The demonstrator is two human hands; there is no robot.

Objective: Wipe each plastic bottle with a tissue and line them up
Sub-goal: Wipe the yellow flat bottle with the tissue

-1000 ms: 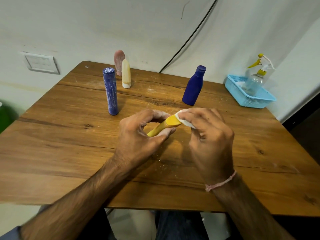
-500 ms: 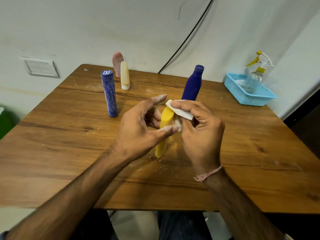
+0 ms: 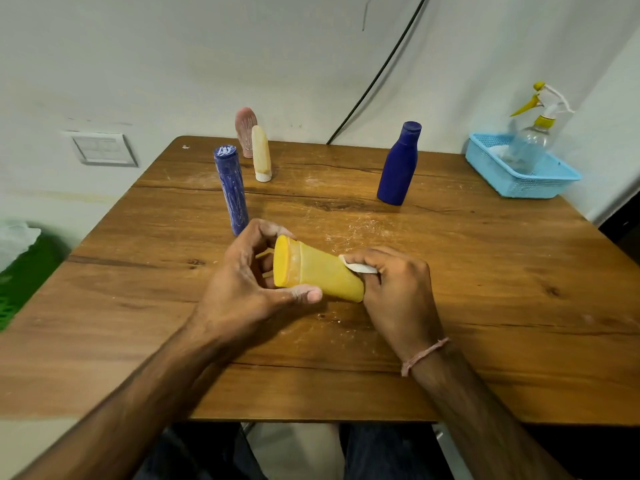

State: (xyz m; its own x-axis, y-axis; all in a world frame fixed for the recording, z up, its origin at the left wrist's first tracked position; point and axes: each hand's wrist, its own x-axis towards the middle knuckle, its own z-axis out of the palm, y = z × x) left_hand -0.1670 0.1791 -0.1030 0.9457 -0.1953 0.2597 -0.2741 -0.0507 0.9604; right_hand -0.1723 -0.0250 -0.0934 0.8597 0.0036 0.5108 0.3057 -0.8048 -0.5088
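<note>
Left hand (image 3: 249, 289): clamped on the cap end of the yellow bottle (image 3: 317, 270), thumb under the body, fingers curled behind the flat base of the cap. Yellow bottle: held on its side just above the middle of the wooden surface (image 3: 485, 306), cap end toward the left, narrow end toward the right. Right hand (image 3: 398, 292): closed on a folded white tissue (image 3: 358, 268), pressed against the narrow end of the bottle.

Step in hand, by the look of it: wiping the yellow bottle. To do it well: keep the left hand firm and low on the cap, turn the bottle a little at a time, draw the tissue along the full length from narrow end to cap, then over the ridge where cap meets body, where pale residue shows. Refold the tissue to a clean face if it greys.

Elsewhere, left to right: green crate (image 3: 20, 278) off the surface edge; wall switch plate (image 3: 104, 148); blue cylindrical bottle (image 3: 231, 190) upright just behind the left hand; pink bottle (image 3: 244, 129) and cream bottle (image 3: 261, 154) upright near the far edge, one just in front of the other; dark blue bottle (image 3: 398, 164) upright, well apart to the right; light blue basket (image 3: 540, 183) at the far right corner with a clear spray bottle (image 3: 530, 140) in it. No tidy line yet among the standing bottles.
</note>
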